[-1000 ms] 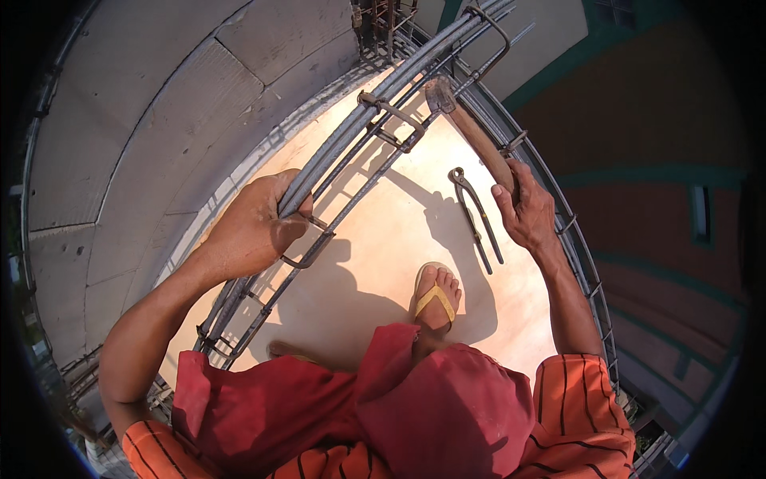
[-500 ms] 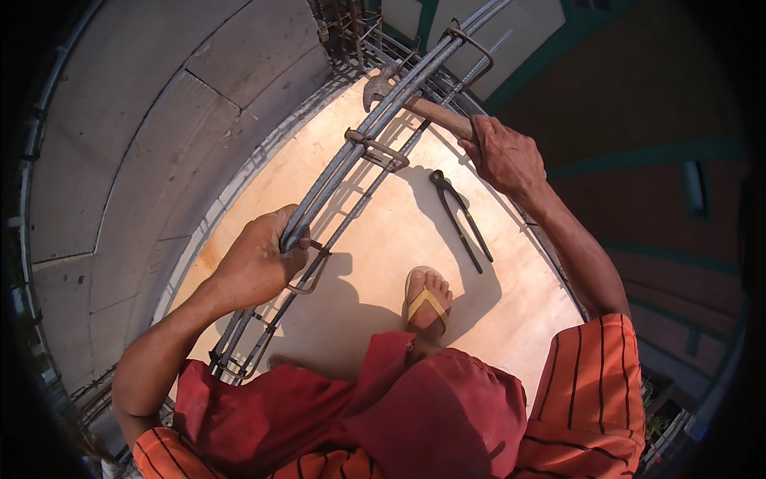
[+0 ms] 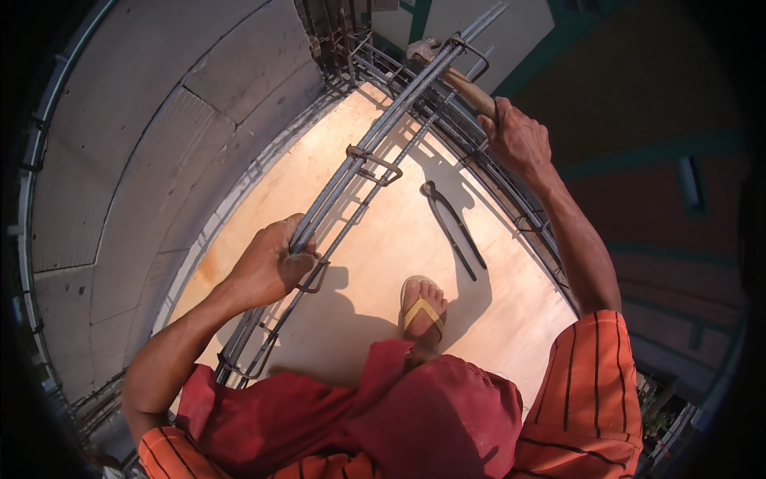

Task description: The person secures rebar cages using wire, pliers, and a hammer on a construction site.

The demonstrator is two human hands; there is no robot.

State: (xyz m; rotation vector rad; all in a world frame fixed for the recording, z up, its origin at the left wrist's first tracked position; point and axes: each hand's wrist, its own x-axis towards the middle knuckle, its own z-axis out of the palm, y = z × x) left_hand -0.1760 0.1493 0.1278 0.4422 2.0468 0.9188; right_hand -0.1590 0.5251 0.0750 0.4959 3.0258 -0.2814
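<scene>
My left hand (image 3: 273, 259) is wrapped round the long bars of a narrow rebar cage (image 3: 341, 185), which slants from near my knees up to the far right. Square wire stirrups (image 3: 381, 166) ring the bars at intervals. In my right hand (image 3: 519, 140) is the wooden handle of a hammer (image 3: 472, 90). Its metal head lies just left of the bars near the far end, close to the last stirrup (image 3: 471, 54); the bars cross over part of it. A pair of dark end-cutting pincers (image 3: 453, 231) rests on the board under the cage.
Pale boarding (image 3: 375, 275) lies underfoot, with my sandalled foot (image 3: 424, 307) on it. A grey block wall (image 3: 152, 160) curves up on the left. More rebar (image 3: 519, 203) runs along the right edge, and upright bars (image 3: 339, 36) stand at the far corner.
My right hand has moved the hammer farther away and to the right, from beside the middle bars to near the far stirrup. My left hand keeps its grip; the cage has shifted slightly.
</scene>
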